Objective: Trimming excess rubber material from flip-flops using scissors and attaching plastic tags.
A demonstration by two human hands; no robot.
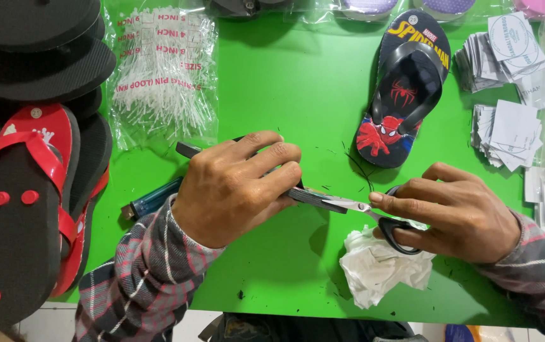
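Two hands meet over the bright green table (285, 69). The left hand (238, 187) has its fingers clamped around a thin dark rubber sandal strap (313, 198), which lies almost level, its long axis running left to right, with the free end sticking out toward the right. The right hand (456, 212) has its fingers closed through the black loops of the steel scissors (374, 215), whose blades point left and touch that free end. So the strap lies just left of the right fingers. A crumpled white paper (383, 266) sits under the right hand, and a blue lighter (152, 199) lies near the left wrist.
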